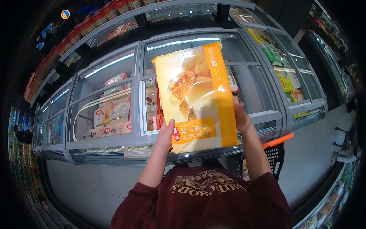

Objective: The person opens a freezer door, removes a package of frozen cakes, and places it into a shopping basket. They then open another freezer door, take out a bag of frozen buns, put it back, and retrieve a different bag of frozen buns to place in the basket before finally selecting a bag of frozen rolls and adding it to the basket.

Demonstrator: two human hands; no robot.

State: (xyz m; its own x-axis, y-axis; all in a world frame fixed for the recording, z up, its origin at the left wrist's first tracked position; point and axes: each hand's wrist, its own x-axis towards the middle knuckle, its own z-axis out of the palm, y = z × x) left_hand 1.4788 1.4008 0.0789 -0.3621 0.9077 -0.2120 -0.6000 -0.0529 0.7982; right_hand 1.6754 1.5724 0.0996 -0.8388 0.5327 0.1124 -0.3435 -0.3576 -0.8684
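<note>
A large yellow and orange bag of buns (198,99), with pictures of buns on its front, is held up in front of me over the chest freezer (103,146). My left hand (165,138) grips its lower left corner, the thumb lying on the front. On the opposite side, my right hand (241,117) clasps the right edge; part of its fingers is hidden behind the bag. Behind the bag, several other packages (151,101) show in a freezer section, partly covered by it.
White and red packages (114,112) lie under glass to the left. Green and yellow packages (284,78) fill a section at the right. A black shopping basket (275,158) with an orange handle (278,141) is beside me. Red-lidded containers (100,18) line the upper shelf.
</note>
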